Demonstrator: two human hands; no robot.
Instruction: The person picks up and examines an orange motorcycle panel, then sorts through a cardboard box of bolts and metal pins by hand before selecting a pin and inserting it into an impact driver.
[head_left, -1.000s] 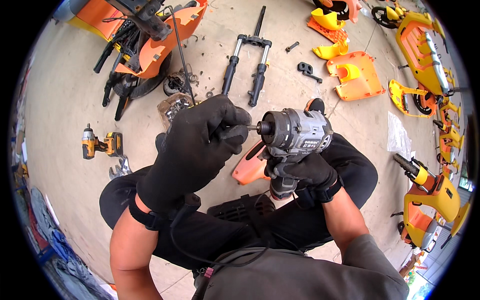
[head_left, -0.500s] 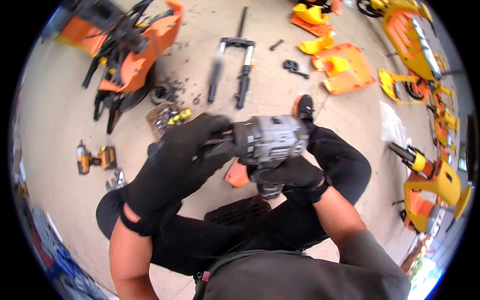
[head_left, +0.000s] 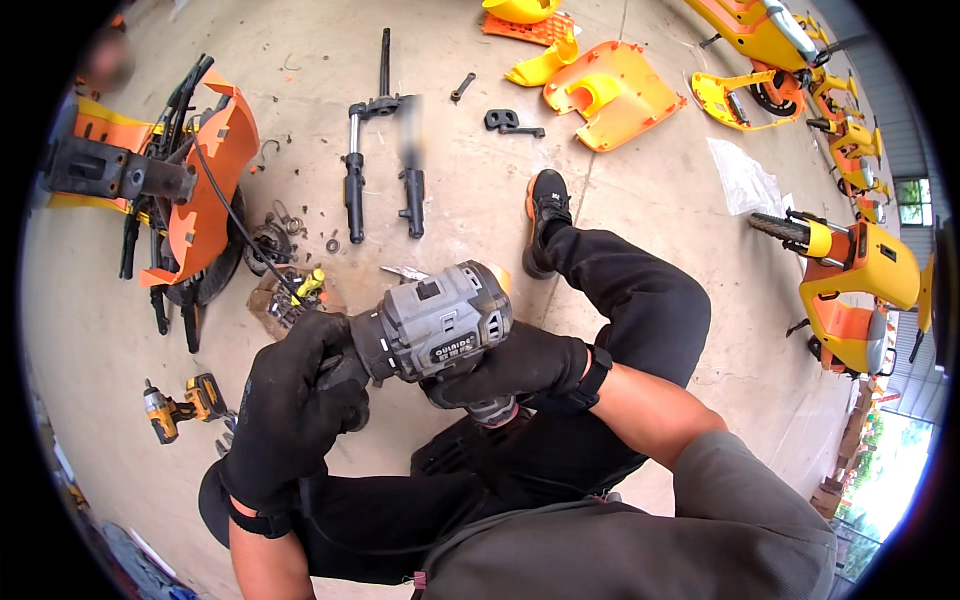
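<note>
A grey cordless drill (head_left: 440, 322) is held in front of me above my lap, its nose pointing left. My right hand (head_left: 520, 368), in a black glove, wraps round the handle below the body. My left hand (head_left: 305, 400), also gloved, is closed round the chuck end, so its fingers hide the tip of the tool. On the floor beyond my left hand, an open cardboard box (head_left: 268, 300) holds small metal parts and a yellow tool (head_left: 312, 284). A yellow-and-black drill (head_left: 180, 408) lies to the left of that hand.
A partly stripped orange scooter (head_left: 205, 190) stands at the left. A front fork (head_left: 385, 150) lies ahead, with orange and yellow panels (head_left: 630, 100) to its right. Clear plastic sheeting (head_left: 745, 178) and a yellow scooter (head_left: 865, 265) are at the right. My shoe (head_left: 548, 200) rests between.
The grey drill has shifted left in view and its nose now tips lower. Both hands remain on it. The floor and surrounding parts have also shifted with the view.
</note>
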